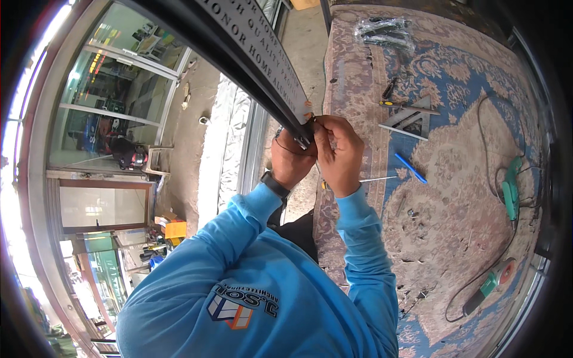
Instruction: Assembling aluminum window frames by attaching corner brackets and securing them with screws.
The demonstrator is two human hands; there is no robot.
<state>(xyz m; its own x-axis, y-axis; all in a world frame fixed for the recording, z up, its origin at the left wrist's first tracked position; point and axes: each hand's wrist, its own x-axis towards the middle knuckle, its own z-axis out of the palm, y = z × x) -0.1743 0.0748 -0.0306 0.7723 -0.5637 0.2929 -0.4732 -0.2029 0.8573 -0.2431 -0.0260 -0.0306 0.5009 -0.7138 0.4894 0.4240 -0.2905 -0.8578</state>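
Work is at the lower end of a long dark bar (239,74), which slants from the top edge of the frame down to the centre; a pale printed face (293,89) runs along its side. The free end sits between the two hands, clear of the patterned rug (453,173) at right.

Recommended practice: steady the bar firmly with one hand near its end, leave the fine fingering to the other, and keep the end square and in plain sight. As the bar is long, its upper part may swing if the grip slackens; fingertips should stay off any sharp cut edge.

Left hand (291,164): closed around the bar just short of its end. Right hand (343,149): narrow, thumb and fingers drawn together at the bar's end; whether they pinch the bar itself or a small part cannot be told.

Noted on the rug: a triangular square (416,122) and a blue pen (410,168), right of the hands; a green grinder (492,283), lower right.
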